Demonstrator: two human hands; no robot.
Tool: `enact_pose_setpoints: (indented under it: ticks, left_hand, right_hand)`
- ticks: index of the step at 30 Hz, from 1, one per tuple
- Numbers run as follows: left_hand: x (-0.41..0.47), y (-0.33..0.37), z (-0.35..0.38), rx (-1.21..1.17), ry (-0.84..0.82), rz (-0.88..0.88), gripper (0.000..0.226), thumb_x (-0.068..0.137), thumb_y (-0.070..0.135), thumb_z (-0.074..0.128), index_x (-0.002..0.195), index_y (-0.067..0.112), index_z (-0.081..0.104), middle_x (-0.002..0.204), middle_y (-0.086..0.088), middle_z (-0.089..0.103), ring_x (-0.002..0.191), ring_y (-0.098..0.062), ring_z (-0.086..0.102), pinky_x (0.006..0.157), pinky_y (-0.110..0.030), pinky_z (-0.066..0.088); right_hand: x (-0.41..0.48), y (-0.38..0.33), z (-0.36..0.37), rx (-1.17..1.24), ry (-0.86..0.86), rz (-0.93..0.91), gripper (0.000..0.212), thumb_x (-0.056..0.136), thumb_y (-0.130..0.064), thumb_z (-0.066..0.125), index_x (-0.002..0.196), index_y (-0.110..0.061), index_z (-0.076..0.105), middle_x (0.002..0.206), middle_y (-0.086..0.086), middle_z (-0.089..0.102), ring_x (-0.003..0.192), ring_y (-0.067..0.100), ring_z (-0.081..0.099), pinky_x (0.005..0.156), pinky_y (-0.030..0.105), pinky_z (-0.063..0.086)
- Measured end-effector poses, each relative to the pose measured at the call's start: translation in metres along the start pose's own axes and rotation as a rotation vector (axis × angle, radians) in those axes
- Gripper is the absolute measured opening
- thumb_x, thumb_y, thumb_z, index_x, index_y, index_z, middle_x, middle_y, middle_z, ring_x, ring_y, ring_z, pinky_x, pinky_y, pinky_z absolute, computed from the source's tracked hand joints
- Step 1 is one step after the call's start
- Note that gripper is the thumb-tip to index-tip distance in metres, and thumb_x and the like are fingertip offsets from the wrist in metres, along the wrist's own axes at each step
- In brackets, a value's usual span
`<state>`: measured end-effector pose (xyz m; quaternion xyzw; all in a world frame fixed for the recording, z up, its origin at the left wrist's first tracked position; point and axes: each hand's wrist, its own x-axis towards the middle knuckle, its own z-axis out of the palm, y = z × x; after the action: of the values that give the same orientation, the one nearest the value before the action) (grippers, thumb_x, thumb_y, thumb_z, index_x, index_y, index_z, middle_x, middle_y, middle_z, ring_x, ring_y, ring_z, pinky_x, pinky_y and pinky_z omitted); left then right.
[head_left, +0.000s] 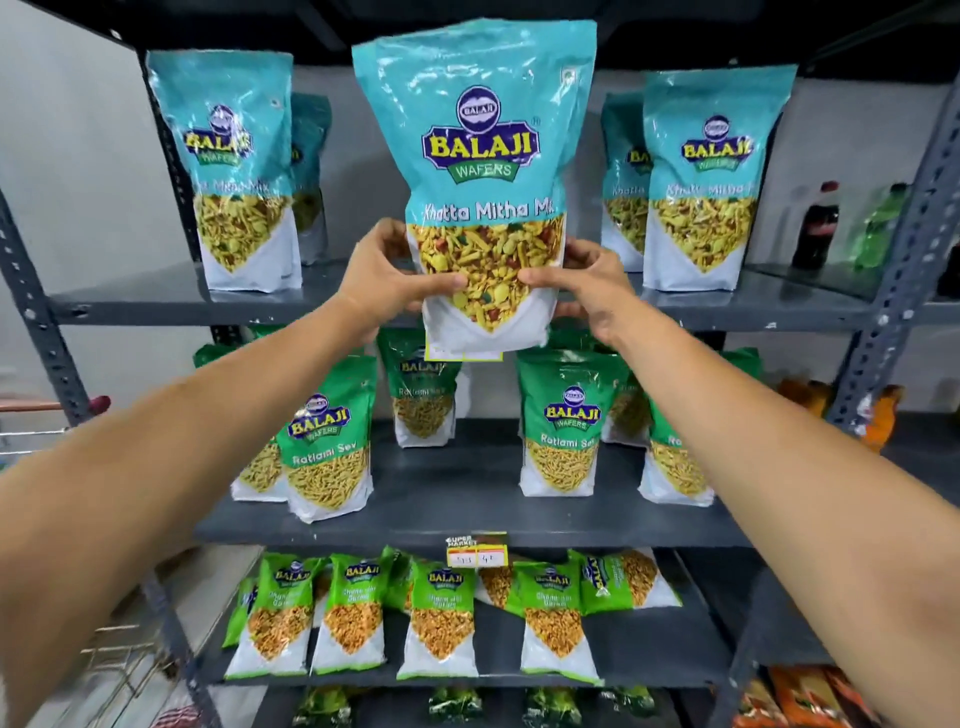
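Note:
A large teal Khatta Mitha Mix snack bag (480, 156) stands upright in the air in front of the top shelf (156, 306), its base level with the shelf's front edge. My left hand (387, 275) grips its lower left side, thumb across the front. My right hand (587, 283) grips its lower right side in the same way. Both arms reach up and forward from the bottom corners of the view.
More teal bags (236, 171) (701, 182) stand left and right on the top shelf. Green Ratlami Sev bags (563, 426) fill the middle shelf, smaller green packets (441, 623) the shelf below. Drink bottles (815, 223) stand on the rack at far right. A price tag (475, 552) hangs mid-rack.

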<state>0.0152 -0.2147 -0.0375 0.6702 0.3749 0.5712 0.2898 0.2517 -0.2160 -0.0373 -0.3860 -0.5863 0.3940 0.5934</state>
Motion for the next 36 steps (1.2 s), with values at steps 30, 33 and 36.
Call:
enact_pose_setpoints:
  ticks: [30, 33, 36]
  left_hand:
    - [0.2, -0.117, -0.01, 0.399, 0.196, 0.15, 0.071, 0.063, 0.057, 0.08, 0.107, 0.011, 0.051, 0.107, -0.001, 0.06, 0.103, -0.019, 0.058, 0.094, -0.029, 0.046]
    - [0.17, -0.104, -0.01, 0.578, 0.38, 0.389, 0.064, 0.074, 0.06, 0.068, 0.105, 0.007, 0.053, 0.103, -0.008, 0.061, 0.099, -0.025, 0.057, 0.09, -0.035, 0.042]
    - [0.131, -0.096, -0.006, 0.795, 0.442, 0.641, 0.047, 0.083, 0.047, 0.063, 0.101, 0.004, 0.056, 0.099, -0.014, 0.062, 0.096, -0.034, 0.057, 0.095, -0.043, 0.038]
  right_hand:
    - [0.206, 0.077, 0.008, -0.551, 0.301, -0.396, 0.051, 0.074, -0.044, 0.078, 0.105, -0.011, 0.056, 0.103, 0.0, 0.059, 0.085, 0.022, 0.062, 0.075, 0.032, 0.052]
    - [0.181, 0.069, 0.009, -0.663, 0.471, -0.763, 0.04, 0.079, -0.036, 0.074, 0.091, -0.003, 0.055, 0.093, 0.007, 0.053, 0.08, 0.026, 0.054, 0.072, 0.038, 0.047]
    - [0.146, 0.066, 0.011, -0.825, 0.559, -0.943, 0.03, 0.082, -0.032, 0.07, 0.083, -0.005, 0.059, 0.098, 0.015, 0.06, 0.094, 0.025, 0.053, 0.076, 0.044, 0.048]
